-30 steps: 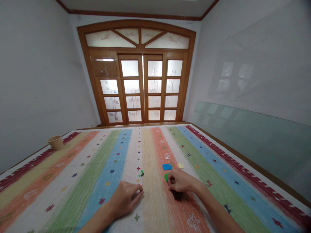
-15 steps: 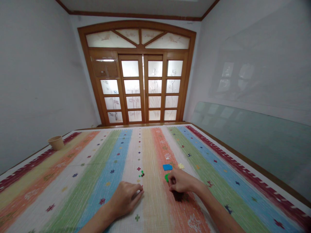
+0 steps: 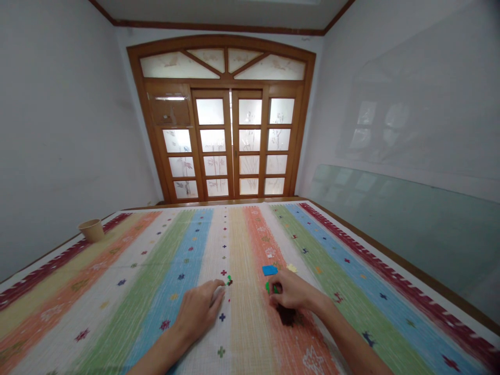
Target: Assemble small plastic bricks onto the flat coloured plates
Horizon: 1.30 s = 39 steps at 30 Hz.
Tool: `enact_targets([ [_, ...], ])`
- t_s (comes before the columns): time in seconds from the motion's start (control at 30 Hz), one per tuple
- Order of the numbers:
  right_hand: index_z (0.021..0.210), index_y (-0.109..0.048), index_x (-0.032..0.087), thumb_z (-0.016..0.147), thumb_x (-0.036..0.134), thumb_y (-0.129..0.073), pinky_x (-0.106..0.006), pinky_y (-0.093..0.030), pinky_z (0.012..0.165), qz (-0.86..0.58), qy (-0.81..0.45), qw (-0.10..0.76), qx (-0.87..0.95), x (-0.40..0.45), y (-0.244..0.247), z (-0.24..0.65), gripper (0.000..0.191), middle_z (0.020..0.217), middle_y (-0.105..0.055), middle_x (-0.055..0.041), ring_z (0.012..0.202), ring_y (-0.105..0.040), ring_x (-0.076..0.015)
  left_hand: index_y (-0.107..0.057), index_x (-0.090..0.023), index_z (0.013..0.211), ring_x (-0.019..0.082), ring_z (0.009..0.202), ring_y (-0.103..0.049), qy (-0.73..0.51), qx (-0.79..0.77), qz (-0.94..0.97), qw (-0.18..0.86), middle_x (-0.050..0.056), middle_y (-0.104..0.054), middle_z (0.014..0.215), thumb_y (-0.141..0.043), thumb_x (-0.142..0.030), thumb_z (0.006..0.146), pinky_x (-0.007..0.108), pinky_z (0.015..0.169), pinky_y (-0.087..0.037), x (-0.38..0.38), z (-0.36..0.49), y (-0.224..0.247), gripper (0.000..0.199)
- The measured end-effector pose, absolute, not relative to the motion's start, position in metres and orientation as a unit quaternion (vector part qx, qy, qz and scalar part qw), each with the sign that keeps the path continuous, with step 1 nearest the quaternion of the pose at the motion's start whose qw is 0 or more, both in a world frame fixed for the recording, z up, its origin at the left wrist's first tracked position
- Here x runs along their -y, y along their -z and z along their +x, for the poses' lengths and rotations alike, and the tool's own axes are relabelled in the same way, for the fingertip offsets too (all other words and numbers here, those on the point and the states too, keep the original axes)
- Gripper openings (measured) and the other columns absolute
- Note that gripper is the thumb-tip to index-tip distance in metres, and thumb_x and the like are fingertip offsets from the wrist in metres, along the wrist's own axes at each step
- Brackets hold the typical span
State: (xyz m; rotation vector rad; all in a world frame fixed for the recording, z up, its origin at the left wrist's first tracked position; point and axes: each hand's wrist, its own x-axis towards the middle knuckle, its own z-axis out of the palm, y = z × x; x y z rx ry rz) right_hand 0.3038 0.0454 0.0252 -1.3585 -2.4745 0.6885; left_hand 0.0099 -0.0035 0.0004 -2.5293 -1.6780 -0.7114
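Note:
My left hand is over the white stripe of the cloth, index finger and thumb slightly apart and nothing visible between them. Its fingertips are just left of a few tiny green and brown pieces. A tiny red spot shows on the cloth below them. My right hand is closed in a pinch; what its fingers hold is hidden. Green pieces lie at its fingertips and a dark brown pile under its palm. Flat blue pieces and pale yellow pieces lie just beyond it.
A striped, patterned cloth covers the table. A tan paper cup stands near the left edge. Wood-framed glass doors are at the far end, and a pale green glass panel leans against the right wall.
My left hand has moved forward and slightly left, its fingertips now beside the tiny green and brown pieces. The red spot by its fingertips is now uncovered. My right hand has barely shifted.

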Motion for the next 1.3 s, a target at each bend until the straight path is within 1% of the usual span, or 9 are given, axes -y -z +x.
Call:
enact_targets([
  [0.07, 0.067, -0.070, 0.017, 0.065, 0.012, -0.071, -0.022, -0.024, 0.049, -0.460, -0.229, 0.123, 0.849, -0.0449, -0.0260, 0.3033, 0.005, 0.055, -0.051, 0.0053, 0.054, -0.044, -0.0088, -0.064, -0.026, 0.115, 0.019, 0.081, -0.070, 0.211, 0.538, -0.816, 0.008, 0.004, -0.072, 0.097, -0.038, -0.034, 0.099, 0.026, 0.070, -0.048, 0.0034, 0.0104, -0.0005, 0.032],
  [0.2, 0.068, -0.071, 0.017, 0.065, 0.011, -0.069, -0.022, -0.024, 0.050, -0.462, -0.221, 0.125, 0.850, -0.0448, -0.0268, 0.3023, 0.006, 0.056, -0.051, 0.0050, 0.053, -0.044, -0.0089, -0.060, -0.029, 0.127, 0.017, 0.079, -0.067, 0.181, 0.542, -0.820, 0.018, 0.004, -0.067, 0.096, -0.040, -0.034, 0.099, 0.024, 0.068, -0.047, 0.0025, 0.0113, 0.0001, 0.036],
  [0.3, 0.069, -0.072, 0.017, 0.065, 0.012, -0.069, -0.022, -0.024, 0.050, -0.459, -0.219, 0.128, 0.852, -0.0457, -0.0256, 0.3021, 0.007, 0.056, -0.052, 0.0049, 0.053, -0.044, -0.0092, -0.060, -0.031, 0.129, 0.016, 0.076, -0.066, 0.175, 0.535, -0.826, 0.033, 0.004, -0.064, 0.096, -0.041, -0.032, 0.098, 0.023, 0.066, -0.046, 0.0021, 0.0114, 0.0007, 0.036],
  [0.63, 0.071, -0.073, 0.017, 0.065, 0.012, -0.066, -0.022, -0.025, 0.051, -0.454, -0.214, 0.133, 0.854, -0.0461, -0.0234, 0.3025, 0.011, 0.059, -0.057, 0.0026, 0.054, -0.045, -0.0100, -0.067, -0.031, 0.118, 0.015, 0.071, -0.063, 0.213, 0.504, -0.836, 0.040, 0.003, -0.061, 0.089, -0.043, -0.031, 0.098, 0.022, 0.061, -0.044, 0.0022, 0.0109, 0.0024, 0.031],
  [0.8, 0.073, -0.075, 0.017, 0.065, 0.012, -0.067, -0.022, -0.025, 0.051, -0.454, -0.214, 0.130, 0.855, -0.0444, -0.0249, 0.3008, 0.012, 0.060, -0.058, 0.0021, 0.054, -0.045, -0.0101, -0.070, -0.028, 0.109, 0.015, 0.066, -0.062, 0.219, 0.493, -0.841, 0.037, 0.003, -0.062, 0.085, -0.041, -0.030, 0.099, 0.023, 0.059, -0.043, 0.0041, 0.0121, 0.0002, 0.031],
  [0.93, 0.076, -0.076, 0.018, 0.067, 0.014, -0.068, -0.022, -0.027, 0.052, -0.455, -0.209, 0.125, 0.856, -0.0429, -0.0267, 0.2988, 0.012, 0.061, -0.059, 0.0013, 0.056, -0.046, -0.0108, -0.070, -0.027, 0.102, 0.015, 0.066, -0.062, 0.219, 0.484, -0.846, 0.035, 0.002, -0.063, 0.082, -0.043, -0.028, 0.098, 0.023, 0.059, -0.042, 0.0044, 0.0113, 0.0008, 0.027],
  [1.07, 0.075, -0.076, 0.018, 0.067, 0.013, -0.068, -0.022, -0.027, 0.053, -0.458, -0.210, 0.129, 0.854, -0.0411, -0.0297, 0.2968, 0.012, 0.059, -0.058, 0.0017, 0.056, -0.045, -0.0107, -0.069, -0.025, 0.095, 0.015, 0.065, -0.064, 0.252, 0.480, -0.840, 0.031, 0.002, -0.066, 0.080, -0.043, -0.025, 0.097, 0.023, 0.060, -0.044, 0.0028, 0.0107, 0.0024, 0.026],
  [1.2, 0.076, -0.076, 0.018, 0.067, 0.012, -0.067, -0.022, -0.027, 0.053, -0.451, -0.206, 0.132, 0.858, -0.0403, -0.0315, 0.2956, 0.014, 0.059, -0.057, 0.0023, 0.055, -0.045, -0.0104, -0.069, -0.024, 0.098, 0.016, 0.070, -0.068, 0.282, 0.477, -0.832, 0.024, 0.003, -0.071, 0.084, -0.043, -0.026, 0.097, 0.024, 0.063, -0.048, 0.0025, 0.0113, 0.0017, 0.026],
  [1.3, 0.077, -0.076, 0.018, 0.068, 0.012, -0.068, -0.022, -0.027, 0.053, -0.453, -0.202, 0.126, 0.859, -0.0399, -0.0321, 0.2948, 0.014, 0.060, -0.058, 0.0017, 0.056, -0.046, -0.0108, -0.070, -0.024, 0.100, 0.016, 0.069, -0.068, 0.285, 0.476, -0.832, 0.026, 0.003, -0.072, 0.084, -0.044, -0.027, 0.096, 0.023, 0.062, -0.049, 0.0031, 0.0116, 0.0013, 0.026],
])
